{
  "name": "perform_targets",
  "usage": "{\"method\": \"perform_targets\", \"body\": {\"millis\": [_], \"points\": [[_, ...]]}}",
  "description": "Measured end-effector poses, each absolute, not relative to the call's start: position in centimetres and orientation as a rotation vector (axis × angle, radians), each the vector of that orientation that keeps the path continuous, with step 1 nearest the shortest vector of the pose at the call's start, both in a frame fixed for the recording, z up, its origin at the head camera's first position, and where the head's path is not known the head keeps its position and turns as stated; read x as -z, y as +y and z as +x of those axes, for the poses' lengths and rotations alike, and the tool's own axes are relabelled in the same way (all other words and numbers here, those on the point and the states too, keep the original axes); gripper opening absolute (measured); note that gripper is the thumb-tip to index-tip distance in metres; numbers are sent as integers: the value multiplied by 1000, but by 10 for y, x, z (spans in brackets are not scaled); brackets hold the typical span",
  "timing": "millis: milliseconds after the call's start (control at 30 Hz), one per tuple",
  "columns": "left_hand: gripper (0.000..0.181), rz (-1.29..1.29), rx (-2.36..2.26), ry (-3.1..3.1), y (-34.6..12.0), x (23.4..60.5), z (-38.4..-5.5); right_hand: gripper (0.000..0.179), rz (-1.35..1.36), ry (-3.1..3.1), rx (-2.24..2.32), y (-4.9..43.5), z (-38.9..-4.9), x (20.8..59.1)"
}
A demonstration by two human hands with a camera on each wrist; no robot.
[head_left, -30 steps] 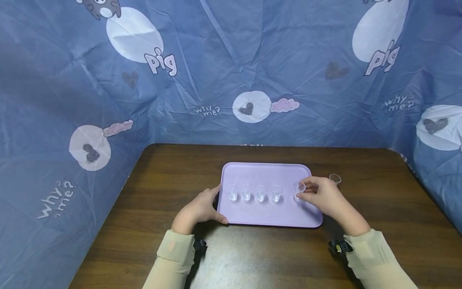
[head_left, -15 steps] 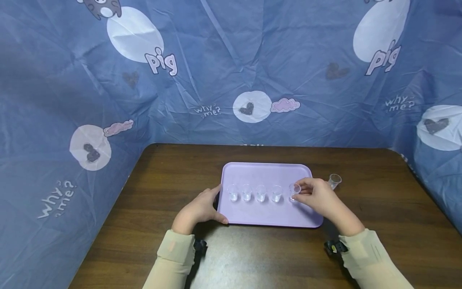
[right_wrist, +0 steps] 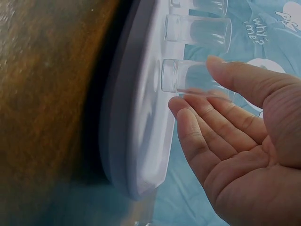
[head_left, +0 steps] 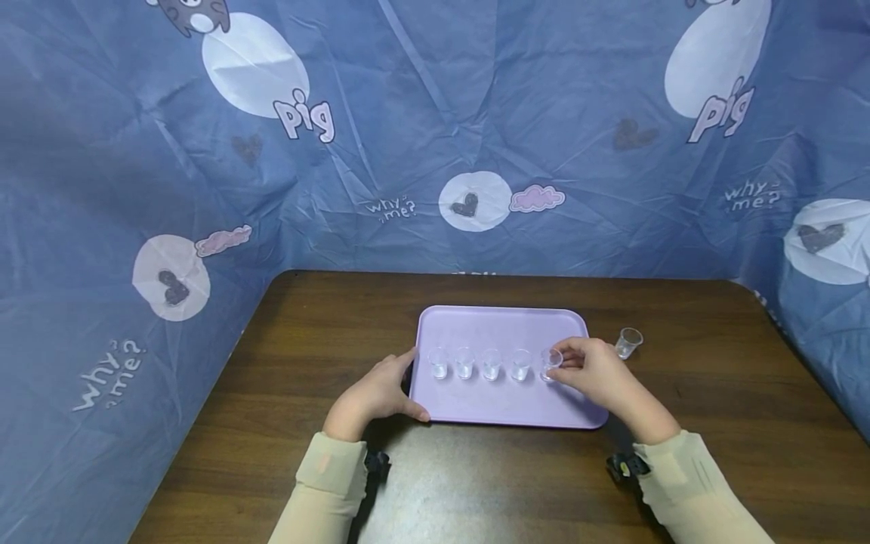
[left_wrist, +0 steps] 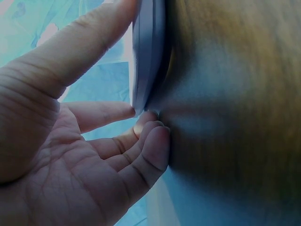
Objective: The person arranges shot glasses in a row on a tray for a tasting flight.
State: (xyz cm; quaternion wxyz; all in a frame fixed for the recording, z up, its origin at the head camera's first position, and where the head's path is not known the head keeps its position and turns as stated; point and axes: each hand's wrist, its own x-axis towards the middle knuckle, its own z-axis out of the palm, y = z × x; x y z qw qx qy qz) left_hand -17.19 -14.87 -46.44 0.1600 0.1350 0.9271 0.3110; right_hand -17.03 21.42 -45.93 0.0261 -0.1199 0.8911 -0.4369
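A small clear shot glass (head_left: pixel 550 364) stands upright at the right end of a row on the lilac tray (head_left: pixel 503 408). My right hand (head_left: pixel 598 372) holds it from the right, thumb on the near side and fingers on the far side. In the right wrist view the thumb lies near the rim of this glass (right_wrist: pixel 188 75), and its base meets the tray. My left hand (head_left: pixel 377 394) rests at the tray's left front corner. Its thumb and index finger (left_wrist: pixel 103 115) touch the tray's edge, while the other fingers bend loosely down at the table.
Several matching shot glasses (head_left: pixel 492 364) stand to the left in the row on the tray. Another glass (head_left: pixel 628 343) is on the brown wooden table (head_left: pixel 326 317), behind the right hand. A blue printed cloth (head_left: pixel 381 151) hangs around the table's back and sides.
My right hand has moved the shot glass left along the tray, nearer to the row. The glass on the table behind it has come into fuller view. The left hand has stayed put.
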Motion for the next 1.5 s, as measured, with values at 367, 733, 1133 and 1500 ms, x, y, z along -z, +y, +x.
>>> {"method": "perform_targets", "body": {"millis": [367,733,1133,1500], "points": [[120,394,-875,2659,-149,465,-173,26,-361,2736,1369,213,-171,463],[118,428,-884,2666,-149,465,-173,30,-356,2725,1352,216,-172,466],[119,421,-876,2666,-149,465,-174,37,-337,2712,1341,220,-169,460],[118,420,-891,2659,-149,465,-173,39,-324,2797,1334,236,-166,448]]}}
